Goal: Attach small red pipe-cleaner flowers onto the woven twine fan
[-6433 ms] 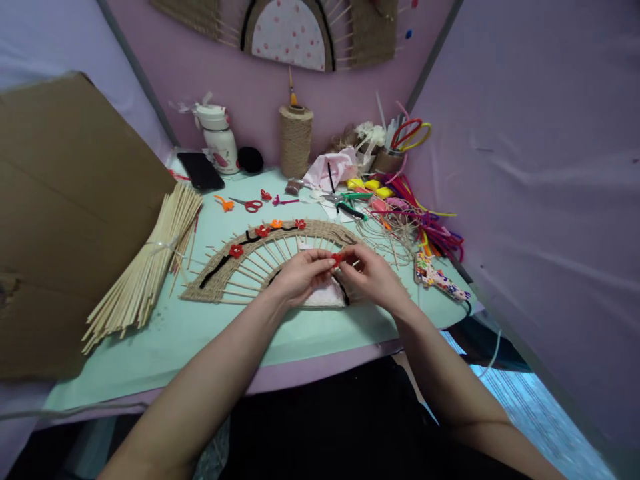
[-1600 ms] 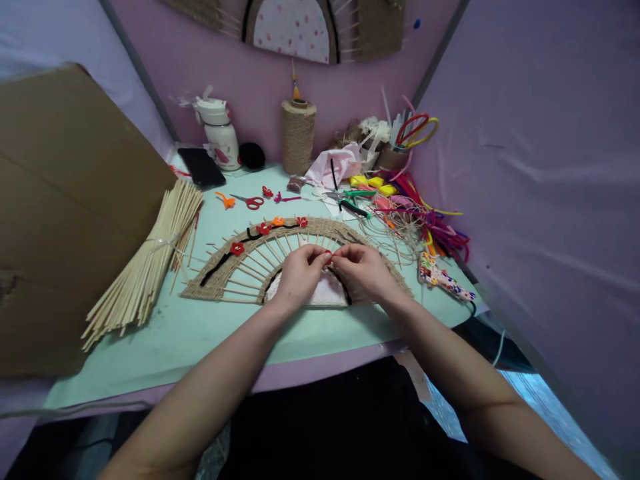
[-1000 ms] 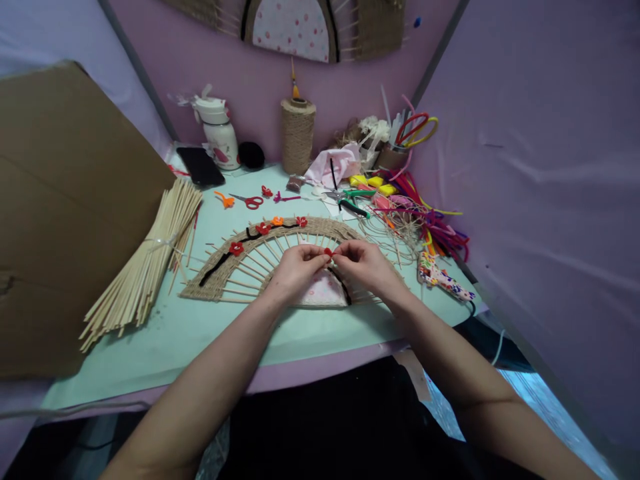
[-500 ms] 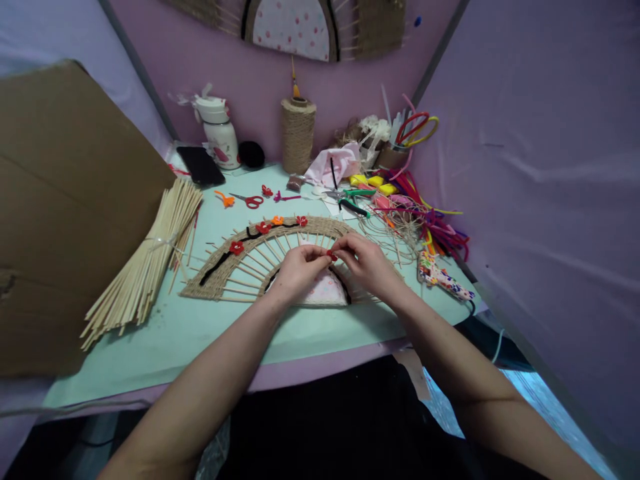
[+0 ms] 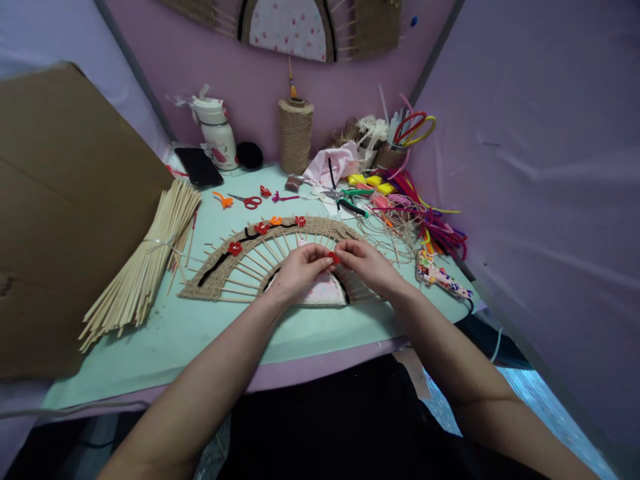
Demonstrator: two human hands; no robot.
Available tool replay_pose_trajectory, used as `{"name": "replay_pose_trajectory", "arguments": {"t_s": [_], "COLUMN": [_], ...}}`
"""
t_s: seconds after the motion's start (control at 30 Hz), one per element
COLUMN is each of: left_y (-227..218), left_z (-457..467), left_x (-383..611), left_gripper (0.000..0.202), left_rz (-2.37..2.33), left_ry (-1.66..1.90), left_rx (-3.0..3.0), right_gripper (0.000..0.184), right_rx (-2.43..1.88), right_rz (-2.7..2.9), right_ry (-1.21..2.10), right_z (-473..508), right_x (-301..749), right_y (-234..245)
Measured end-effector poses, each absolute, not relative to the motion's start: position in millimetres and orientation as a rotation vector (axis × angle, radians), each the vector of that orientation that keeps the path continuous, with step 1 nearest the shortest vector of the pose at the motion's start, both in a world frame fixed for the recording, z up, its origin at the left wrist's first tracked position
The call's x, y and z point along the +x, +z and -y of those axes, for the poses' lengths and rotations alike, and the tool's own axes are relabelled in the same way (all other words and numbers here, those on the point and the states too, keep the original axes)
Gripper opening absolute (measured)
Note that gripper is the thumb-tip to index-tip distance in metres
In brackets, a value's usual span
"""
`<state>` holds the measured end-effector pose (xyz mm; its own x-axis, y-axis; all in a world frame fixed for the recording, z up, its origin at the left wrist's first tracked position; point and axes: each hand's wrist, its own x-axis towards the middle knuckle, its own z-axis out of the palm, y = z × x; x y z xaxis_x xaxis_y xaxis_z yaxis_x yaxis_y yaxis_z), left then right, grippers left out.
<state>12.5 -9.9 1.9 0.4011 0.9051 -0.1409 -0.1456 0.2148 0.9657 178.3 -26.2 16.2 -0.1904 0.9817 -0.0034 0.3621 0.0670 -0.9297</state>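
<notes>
Pinching a small red flower between closed thumb and fingers, a person's left hand holds it above the middle of a woven half-round fan. The right hand meets the flower's other edge; whether its fingers grip cannot be told. Both hands hide part of the fan, which lies on a pale green tabletop. At left, a tied bundle of wooden sticks lies beside a cardboard panel. Beyond the fan sit red-handled scissors and green-handled pliers, with a twine spool, a white bottle and a black phone behind. A floral-patterned glue gun lies at right, near colorful pipe cleaners.
</notes>
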Motion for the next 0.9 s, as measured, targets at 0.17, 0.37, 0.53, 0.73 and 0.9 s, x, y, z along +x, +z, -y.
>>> {"name": "replay_pose_trajectory", "arguments": {"t_s": [0.17, 0.37, 0.53, 0.73, 0.9], "left_y": [1, 0, -3, 1, 1], "left_z": [9, 10, 8, 7, 9], "left_x": [12, 11, 13, 13, 12], "left_gripper": [0.021, 0.02, 0.023, 0.023, 0.022], "left_rz": [-0.851, -0.892, -0.904, -0.972, -1.032], "left_ry": [0.946, 0.851, 0.93, 1.074, 1.071], "left_rx": [1.148, 1.209, 1.103, 1.028, 1.106], "right_gripper": [0.033, 0.033, 0.026, 0.029, 0.02], "right_rx": [-1.345, -1.36, -1.464, -1.49, -1.489], "right_rz": [1.612, 1.626, 1.527, 1.411, 1.424], "right_ry": [1.215, 1.366, 1.241, 0.925, 0.824], "right_z": [23, 15, 18, 33, 36], "right_x": [180, 182, 179, 172, 164], "right_y": [11, 15, 18, 15, 12]}}
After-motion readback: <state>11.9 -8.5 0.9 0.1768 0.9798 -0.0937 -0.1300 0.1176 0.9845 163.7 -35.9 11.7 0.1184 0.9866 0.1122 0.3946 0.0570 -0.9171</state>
